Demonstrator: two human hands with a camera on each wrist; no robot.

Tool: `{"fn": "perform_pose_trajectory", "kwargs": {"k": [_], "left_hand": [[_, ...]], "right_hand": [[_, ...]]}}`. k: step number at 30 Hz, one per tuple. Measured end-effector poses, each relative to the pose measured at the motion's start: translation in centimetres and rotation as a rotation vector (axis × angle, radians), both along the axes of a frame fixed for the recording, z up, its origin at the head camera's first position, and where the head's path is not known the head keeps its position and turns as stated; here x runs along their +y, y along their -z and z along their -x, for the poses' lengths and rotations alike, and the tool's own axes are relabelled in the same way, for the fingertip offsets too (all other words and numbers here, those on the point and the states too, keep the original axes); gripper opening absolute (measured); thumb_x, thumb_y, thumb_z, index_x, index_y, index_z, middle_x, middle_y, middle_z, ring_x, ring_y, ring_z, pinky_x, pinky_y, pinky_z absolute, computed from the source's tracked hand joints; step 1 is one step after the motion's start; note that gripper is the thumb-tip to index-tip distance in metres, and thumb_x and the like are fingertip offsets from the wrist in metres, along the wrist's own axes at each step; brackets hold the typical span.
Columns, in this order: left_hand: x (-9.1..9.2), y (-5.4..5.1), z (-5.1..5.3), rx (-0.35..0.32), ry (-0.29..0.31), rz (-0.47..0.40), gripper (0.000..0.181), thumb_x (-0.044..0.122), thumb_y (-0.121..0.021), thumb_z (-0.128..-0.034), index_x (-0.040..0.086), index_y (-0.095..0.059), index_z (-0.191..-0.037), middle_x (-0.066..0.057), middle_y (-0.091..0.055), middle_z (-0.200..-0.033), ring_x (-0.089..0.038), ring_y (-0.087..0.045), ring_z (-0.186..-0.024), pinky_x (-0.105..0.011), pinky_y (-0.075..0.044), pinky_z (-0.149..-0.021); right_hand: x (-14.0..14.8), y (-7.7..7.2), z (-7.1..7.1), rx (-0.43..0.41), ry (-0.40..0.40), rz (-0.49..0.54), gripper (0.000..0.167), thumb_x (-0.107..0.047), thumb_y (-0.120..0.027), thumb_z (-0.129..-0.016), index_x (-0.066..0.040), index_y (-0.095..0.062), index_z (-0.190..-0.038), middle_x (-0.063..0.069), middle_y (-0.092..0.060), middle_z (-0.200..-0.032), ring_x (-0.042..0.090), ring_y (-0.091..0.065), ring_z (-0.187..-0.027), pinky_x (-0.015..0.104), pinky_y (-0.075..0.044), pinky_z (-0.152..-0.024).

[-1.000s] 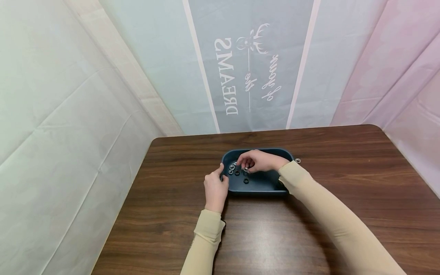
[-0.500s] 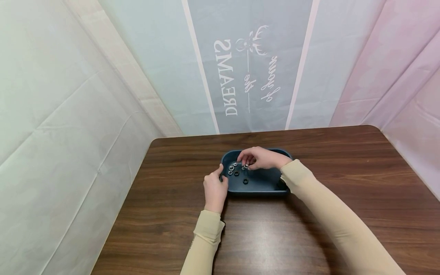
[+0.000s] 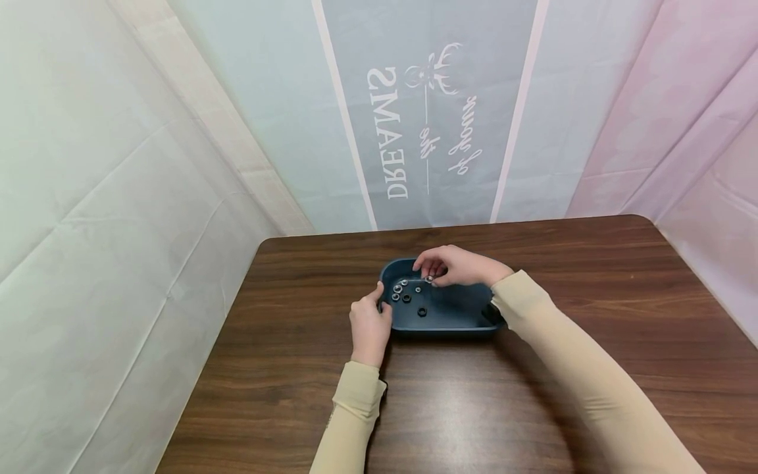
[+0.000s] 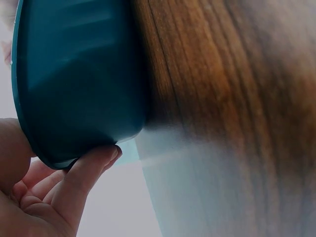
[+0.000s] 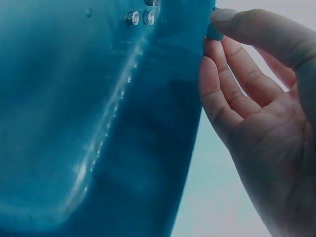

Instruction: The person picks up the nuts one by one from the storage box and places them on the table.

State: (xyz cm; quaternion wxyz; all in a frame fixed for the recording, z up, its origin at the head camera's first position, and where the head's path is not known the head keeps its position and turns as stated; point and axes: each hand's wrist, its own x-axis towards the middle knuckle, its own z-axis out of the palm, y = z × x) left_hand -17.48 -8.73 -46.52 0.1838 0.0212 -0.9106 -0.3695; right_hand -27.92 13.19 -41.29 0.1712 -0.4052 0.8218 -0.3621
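A dark blue plastic tray (image 3: pixel 450 331) sits on the table with several small nuts inside. My left hand (image 3: pixel 370 326) grips its left end; in the left wrist view the thumb and fingers pinch the tray's wall (image 4: pixel 84 89). Over the far side, my right hand (image 3: pixel 460 266) pinches a small metal nut (image 3: pixel 429 279) between thumb and fingers, seen as a dark nut (image 5: pixel 214 32) in the right wrist view. Silver nuts (image 3: pixel 397 289) lie grouped at the left of the tray floor. A black nut (image 3: pixel 422 311) lies nearer the front.
The brown wooden table (image 3: pixel 284 355) extends around the tray on every side. A printed fabric backdrop (image 3: pixel 438 131) hangs behind its far edge, and pale cloth (image 3: pixel 118 230) hangs along the left. The right forearm's sleeve (image 3: pixel 568 342) crosses the tray's right end.
My right hand has risen from among the nuts and moved slightly back and right, carrying a nut. A small silver nut on the tray floor is now uncovered. The left hand stays put.
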Motion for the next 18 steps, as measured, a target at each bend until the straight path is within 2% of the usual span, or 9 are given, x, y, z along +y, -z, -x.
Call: {"fn": "perform_pose_trajectory", "kwargs": {"k": [18], "left_hand": [[0.0,0.0,-0.1,-0.022,0.001,-0.017,0.042,-0.002,-0.065,-0.0847,0.006,-0.063,-0.126,-0.017,-0.064,-0.117,-0.011,-0.037,-0.038,-0.025,-0.035,-0.041]], "right_hand": [[1.3,-1.3,-0.6,0.029,0.008,-0.012,0.042,0.005,-0.067,-0.084,-0.011,-0.059,-0.122,0.006,-0.062,-0.098,0.016,-0.060,-0.087,0.034,-0.050,-0.080]]}}
